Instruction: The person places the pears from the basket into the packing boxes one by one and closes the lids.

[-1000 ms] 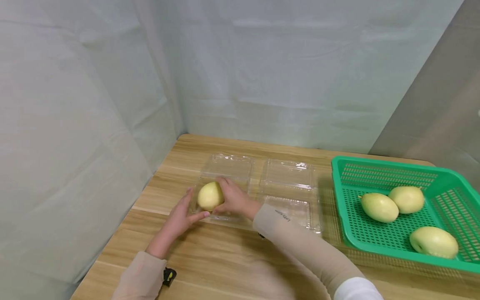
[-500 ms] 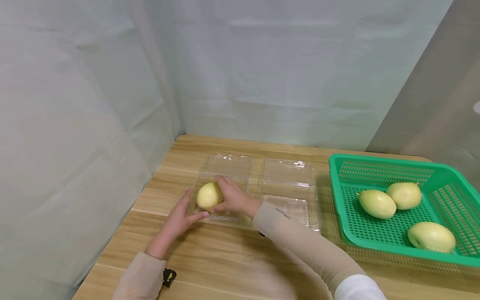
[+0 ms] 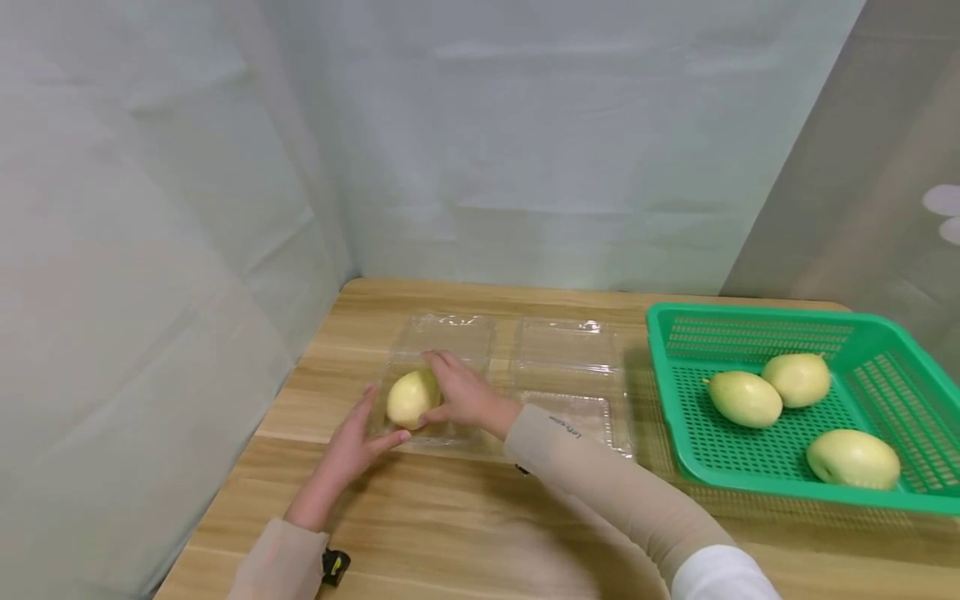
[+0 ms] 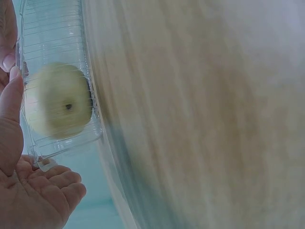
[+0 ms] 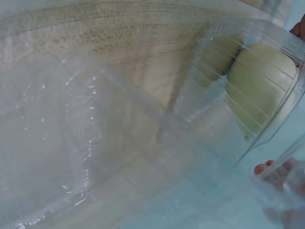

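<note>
Lower centre, the right hand (image 3: 467, 396) gripped a pear (image 3: 409, 402); the left hand (image 3: 351, 446), spread, touched the clamshell (image 3: 452, 337), probably to steady it.

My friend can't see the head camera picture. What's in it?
The right hand holds a yellow fruit in an open clear box, left hand beside it. Farther right: another box, then a green basket with three fruits.

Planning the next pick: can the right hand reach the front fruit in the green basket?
Probably yes, once free: the right hand grips another fruit. Nothing covers the front fruit in the open-topped basket.
</note>
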Motion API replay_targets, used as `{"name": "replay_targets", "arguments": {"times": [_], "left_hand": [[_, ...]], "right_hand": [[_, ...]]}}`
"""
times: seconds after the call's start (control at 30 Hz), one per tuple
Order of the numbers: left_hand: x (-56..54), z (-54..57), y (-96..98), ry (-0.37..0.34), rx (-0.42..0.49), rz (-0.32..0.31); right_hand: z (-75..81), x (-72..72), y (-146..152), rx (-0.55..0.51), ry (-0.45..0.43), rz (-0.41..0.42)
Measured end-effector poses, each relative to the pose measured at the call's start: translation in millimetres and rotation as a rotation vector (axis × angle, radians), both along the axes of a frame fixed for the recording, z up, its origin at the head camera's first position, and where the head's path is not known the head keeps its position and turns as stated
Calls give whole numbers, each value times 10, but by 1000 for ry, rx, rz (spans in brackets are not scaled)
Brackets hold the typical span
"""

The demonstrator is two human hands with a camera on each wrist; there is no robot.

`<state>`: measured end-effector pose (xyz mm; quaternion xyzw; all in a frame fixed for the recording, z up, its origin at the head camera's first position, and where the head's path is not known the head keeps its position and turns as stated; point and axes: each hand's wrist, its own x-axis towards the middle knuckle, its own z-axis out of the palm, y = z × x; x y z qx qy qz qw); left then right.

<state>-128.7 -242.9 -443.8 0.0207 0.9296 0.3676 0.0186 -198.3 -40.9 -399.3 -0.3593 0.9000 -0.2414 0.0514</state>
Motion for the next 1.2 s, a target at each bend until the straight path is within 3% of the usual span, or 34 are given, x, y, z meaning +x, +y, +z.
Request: {"name": "replay_targets", "arguments": {"times": [0.37, 0.67, 1.2], "left_hand": [[27, -22, 6, -18, 22, 11], [21, -32, 8, -7, 33, 13], [-12, -35, 5, -7, 46, -6]], "right_hand": [[46, 58, 33, 34, 44, -86], [84, 90, 78, 35, 139, -143], [178, 162, 177, -30, 84, -205]]}}
